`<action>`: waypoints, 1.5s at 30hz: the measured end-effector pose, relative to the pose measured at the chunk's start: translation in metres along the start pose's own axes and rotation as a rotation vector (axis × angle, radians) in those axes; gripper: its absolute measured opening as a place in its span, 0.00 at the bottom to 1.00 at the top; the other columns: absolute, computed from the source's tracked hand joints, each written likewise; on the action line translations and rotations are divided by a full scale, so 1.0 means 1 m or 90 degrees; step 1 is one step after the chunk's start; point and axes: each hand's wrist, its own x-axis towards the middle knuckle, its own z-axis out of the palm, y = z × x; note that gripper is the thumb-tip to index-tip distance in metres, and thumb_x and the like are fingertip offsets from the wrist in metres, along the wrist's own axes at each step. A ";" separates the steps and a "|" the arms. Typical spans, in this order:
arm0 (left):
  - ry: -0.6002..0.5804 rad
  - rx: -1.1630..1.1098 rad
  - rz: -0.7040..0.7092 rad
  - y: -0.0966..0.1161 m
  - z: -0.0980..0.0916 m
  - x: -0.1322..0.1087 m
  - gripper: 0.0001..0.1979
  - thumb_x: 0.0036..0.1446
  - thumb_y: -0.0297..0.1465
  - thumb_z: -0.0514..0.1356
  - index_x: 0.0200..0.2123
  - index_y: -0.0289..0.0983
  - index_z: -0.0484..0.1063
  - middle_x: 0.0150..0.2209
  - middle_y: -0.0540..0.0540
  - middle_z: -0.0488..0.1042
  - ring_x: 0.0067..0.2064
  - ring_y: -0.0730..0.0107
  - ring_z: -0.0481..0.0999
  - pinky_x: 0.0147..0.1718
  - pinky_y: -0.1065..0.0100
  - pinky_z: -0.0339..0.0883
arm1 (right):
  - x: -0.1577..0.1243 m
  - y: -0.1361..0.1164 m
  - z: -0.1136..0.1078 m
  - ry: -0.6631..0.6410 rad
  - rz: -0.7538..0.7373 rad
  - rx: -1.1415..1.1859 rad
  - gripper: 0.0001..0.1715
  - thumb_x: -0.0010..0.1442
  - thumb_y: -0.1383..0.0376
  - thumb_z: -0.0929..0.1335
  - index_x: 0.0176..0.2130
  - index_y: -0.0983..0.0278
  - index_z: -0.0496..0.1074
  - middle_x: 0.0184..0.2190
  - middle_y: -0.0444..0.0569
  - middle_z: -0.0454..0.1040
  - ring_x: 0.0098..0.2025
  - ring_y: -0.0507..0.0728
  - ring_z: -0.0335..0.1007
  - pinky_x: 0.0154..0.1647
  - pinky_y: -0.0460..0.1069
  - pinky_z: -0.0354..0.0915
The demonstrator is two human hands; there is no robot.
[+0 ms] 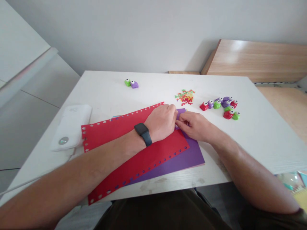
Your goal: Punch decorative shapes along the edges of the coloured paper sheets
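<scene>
A red sheet of paper (129,119) lies slanted on the table, with small shapes punched along three of its edges. Over its right end my left hand (163,121), with a dark watch on the wrist, is closed; what its fingers grip is hidden. My right hand (195,126) meets it there, its fingers pinched on a small purple craft punch (177,126) that is mostly covered by the hands. Purple paper (184,156) lies beneath the red sheet and sticks out at the front and right.
Several red, green and purple craft punches (217,104) stand at the right. Two more punches (134,84) sit at the back left. A pile of tiny colored cutouts (185,96) lies behind my hands. A white device (73,126) with a cable is at the left.
</scene>
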 end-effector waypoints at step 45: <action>-0.027 -0.010 0.017 -0.026 -0.014 -0.091 0.48 0.50 0.63 0.68 0.61 0.33 0.71 0.63 0.31 0.69 0.62 0.39 0.69 0.65 0.39 0.63 | -0.001 0.008 -0.011 0.110 0.030 -0.018 0.13 0.68 0.64 0.72 0.51 0.63 0.79 0.42 0.53 0.80 0.40 0.59 0.75 0.43 0.54 0.70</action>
